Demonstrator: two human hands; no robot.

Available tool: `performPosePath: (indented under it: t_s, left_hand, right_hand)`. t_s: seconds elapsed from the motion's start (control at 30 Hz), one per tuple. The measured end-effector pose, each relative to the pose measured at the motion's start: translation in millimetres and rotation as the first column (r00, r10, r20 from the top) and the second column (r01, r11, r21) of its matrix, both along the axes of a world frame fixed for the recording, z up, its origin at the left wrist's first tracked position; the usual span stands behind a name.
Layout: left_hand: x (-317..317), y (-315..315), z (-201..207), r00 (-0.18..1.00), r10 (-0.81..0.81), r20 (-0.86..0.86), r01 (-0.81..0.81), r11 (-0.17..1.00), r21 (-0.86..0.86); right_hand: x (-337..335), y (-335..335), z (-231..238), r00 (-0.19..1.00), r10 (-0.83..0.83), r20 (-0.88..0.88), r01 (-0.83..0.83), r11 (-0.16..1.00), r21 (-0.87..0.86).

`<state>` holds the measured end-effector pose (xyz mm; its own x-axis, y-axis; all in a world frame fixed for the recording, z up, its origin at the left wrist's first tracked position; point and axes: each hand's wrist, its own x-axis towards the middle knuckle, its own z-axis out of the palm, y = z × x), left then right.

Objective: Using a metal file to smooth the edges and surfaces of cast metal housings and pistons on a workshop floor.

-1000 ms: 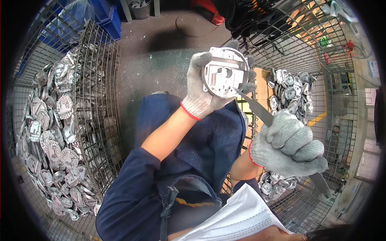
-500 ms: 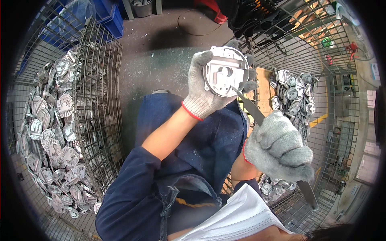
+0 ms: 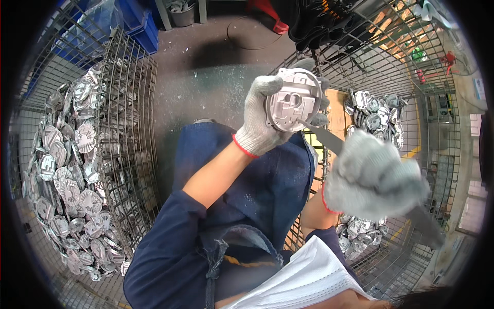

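Observation:
My left hand, in a grey knit glove with a red cuff, grips a round silver cast-metal housing by its rim. The part is tilted, its recessed side with ribs and holes facing up. Gloved the same way, my right hand is closed around the middle of a flat metal file, smeared by motion. The narrow end of the file meets the housing's lower right edge; whether it touches I cannot tell. Its other end sticks out blurred beyond the right hand.
A wire mesh cage on the left is heaped with silver castings. Another mesh cage on the right holds more castings beside cardboard. Blue bins and a grey bucket stand at the back.
My right hand and the file have moved right and slightly up in the picture. The housing in my left hand has tilted and shifted a little down.

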<state>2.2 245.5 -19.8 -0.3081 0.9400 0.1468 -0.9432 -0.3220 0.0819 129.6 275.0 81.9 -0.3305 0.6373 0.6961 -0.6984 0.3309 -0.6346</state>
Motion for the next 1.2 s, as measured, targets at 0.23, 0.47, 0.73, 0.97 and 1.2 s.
performPosePath:
  t_s: [0.23, 0.47, 0.73, 0.97, 1.2]
  left_hand:
    - [-13.6, -0.7, -6.1, 0.987, -0.044, 0.152, 0.048, 0.999, -0.025]
    - [-10.7, -1.3, -8.2, 0.990, -0.038, 0.135, 0.036, 0.999, 0.021]
    - [-6.5, -0.4, -12.1, 0.996, 0.009, 0.084, -0.003, 0.997, -0.076]
    - [-0.7, 0.7, -7.5, 0.992, 0.127, -0.002, -0.126, 0.977, -0.173]
    - [-12.3, 0.2, -10.5, 0.983, 0.095, 0.158, -0.078, 0.991, -0.110]
  right_hand:
    - [19.7, -11.9, -2.9, 0.979, -0.015, -0.201, 0.047, 0.987, 0.154]
    - [5.1, -5.2, -23.2, 0.966, 0.184, -0.181, -0.193, 0.981, -0.033]
    - [-13.3, -14.1, -22.8, 0.994, -0.004, -0.108, -0.004, 0.997, -0.079]
    - [-15.4, -10.3, 1.2, 0.981, -0.127, 0.145, 0.157, 0.964, -0.216]
    - [9.6, -12.4, 11.0, 0.975, 0.027, -0.220, -0.010, 0.997, 0.079]
